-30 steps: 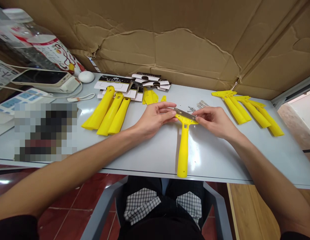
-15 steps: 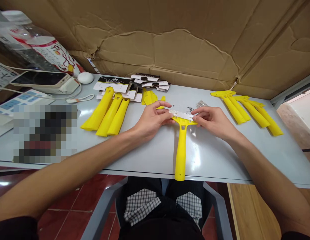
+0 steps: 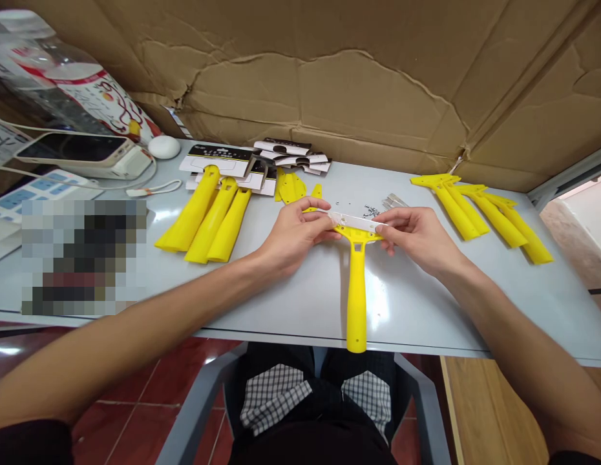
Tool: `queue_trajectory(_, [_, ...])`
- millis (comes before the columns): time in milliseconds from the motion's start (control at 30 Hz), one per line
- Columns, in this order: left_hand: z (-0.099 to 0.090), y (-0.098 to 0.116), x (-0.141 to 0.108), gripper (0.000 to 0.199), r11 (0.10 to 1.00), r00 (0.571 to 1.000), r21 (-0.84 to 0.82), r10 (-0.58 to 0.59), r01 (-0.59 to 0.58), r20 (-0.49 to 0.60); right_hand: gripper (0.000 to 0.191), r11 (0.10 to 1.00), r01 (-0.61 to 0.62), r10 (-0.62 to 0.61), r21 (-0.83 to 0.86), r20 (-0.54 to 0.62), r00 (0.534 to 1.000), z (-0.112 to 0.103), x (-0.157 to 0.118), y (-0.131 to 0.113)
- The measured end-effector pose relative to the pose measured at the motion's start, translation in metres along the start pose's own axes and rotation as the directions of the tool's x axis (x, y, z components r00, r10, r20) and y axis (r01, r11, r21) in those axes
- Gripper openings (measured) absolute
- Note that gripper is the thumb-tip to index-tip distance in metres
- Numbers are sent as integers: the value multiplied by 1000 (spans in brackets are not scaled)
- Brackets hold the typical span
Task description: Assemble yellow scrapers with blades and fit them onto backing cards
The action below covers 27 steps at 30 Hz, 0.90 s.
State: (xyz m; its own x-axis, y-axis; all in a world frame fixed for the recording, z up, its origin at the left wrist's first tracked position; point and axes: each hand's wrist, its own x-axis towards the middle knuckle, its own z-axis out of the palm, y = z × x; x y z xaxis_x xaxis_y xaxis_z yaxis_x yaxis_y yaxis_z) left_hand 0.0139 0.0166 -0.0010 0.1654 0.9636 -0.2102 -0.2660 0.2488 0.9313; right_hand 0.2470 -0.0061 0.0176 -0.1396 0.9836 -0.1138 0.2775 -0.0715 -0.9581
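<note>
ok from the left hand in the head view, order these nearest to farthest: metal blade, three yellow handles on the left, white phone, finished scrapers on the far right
1. metal blade: pinched by the left hand at its left end.
2. three yellow handles: lying just left of the hand.
3. The white phone, far left at the back, and the finished scrapers, far right, are too close to call.

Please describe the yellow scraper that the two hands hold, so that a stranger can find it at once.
Start from the grey table before the cardboard wall. At its middle, the left hand and right hand pinch the head of one yellow scraper. Only this one bears a metal blade, and its handle points to the near table edge; the other scrapers lie in untouched groups at the sides.
</note>
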Motion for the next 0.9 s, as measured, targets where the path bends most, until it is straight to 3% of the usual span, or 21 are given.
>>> queue_trajectory(233, [-1, 0, 0, 35, 998, 1000, 67, 4, -3, -10, 27, 1000, -3, 3, -24, 0, 1000, 3, 0, -2])
queue_trajectory(467, [-2, 1, -2, 35, 990, 998, 134, 58, -53, -31, 28, 997, -39, 38, 59, 27, 999, 1, 0, 2])
queue_trajectory(700, [1, 2, -2, 36, 993, 999, 114, 7, -2, -42, 29, 995, -52, 54, 91, -18, 998, 3, 1, 4])
queue_trajectory(900, [-4, -1, 7, 36, 998, 999, 50, -40, 39, 13, 26, 996, -28, 31, 89, -32, 999, 4, 1, 6])
